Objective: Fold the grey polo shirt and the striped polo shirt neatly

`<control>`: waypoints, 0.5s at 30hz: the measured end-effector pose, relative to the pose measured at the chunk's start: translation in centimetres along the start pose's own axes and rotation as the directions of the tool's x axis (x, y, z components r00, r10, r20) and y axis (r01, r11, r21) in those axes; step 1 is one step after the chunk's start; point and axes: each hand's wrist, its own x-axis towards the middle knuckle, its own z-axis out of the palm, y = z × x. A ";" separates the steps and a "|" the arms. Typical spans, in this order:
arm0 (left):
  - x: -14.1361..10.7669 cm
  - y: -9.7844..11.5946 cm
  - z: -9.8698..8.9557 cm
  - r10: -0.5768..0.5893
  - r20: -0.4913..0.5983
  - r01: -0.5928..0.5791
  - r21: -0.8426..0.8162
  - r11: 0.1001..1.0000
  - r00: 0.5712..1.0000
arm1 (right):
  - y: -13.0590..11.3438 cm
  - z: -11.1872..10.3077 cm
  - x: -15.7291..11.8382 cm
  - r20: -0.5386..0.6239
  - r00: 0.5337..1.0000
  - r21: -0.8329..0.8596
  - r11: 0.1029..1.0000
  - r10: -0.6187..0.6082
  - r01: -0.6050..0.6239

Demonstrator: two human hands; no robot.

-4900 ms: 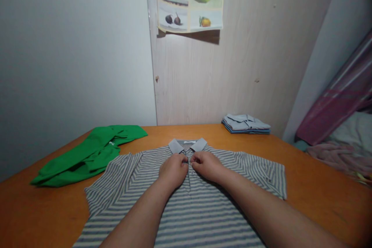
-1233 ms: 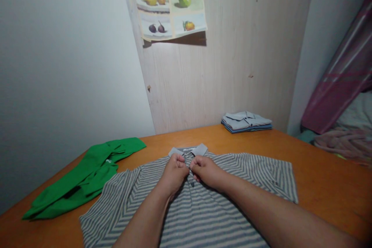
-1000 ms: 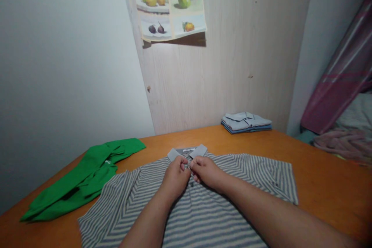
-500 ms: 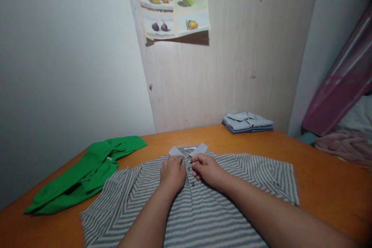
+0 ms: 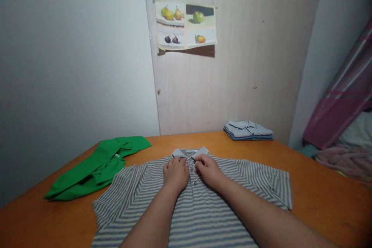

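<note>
A grey-and-white striped short-sleeved polo shirt (image 5: 203, 213) lies spread face up, its plain grey collar (image 5: 201, 152) pointing away from me. Over the left side of the neckline rests my left hand (image 5: 176, 172), its fingers laid on the cloth just below the left collar point. My right hand (image 5: 209, 169) is closed, thumb and fingers pinching the shirt at the right collar point. Between the two hands runs the buttoned placket (image 5: 192, 176), partly covered by my fingers.
A green garment (image 5: 95, 168) lies loosely on the orange-brown table (image 5: 314, 197) to the left. Folded shirts (image 5: 248, 131) are stacked at the back right. A fruit picture (image 5: 186, 25) hangs on the wall. Pink fabric (image 5: 343, 157) is bunched at far right.
My view has tilted up and shifted slightly, so the wall and table sit lower in the picture. Both hands stay at the collar, with the left fingers lying flatter.
</note>
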 end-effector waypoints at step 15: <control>-6.7 -1.7 -1.5 -0.050 0.051 0.050 0.006 0.999 0.997 | -2.2 -1.5 -4.3 0.020 0.995 -0.168 0.981 -0.095 0.097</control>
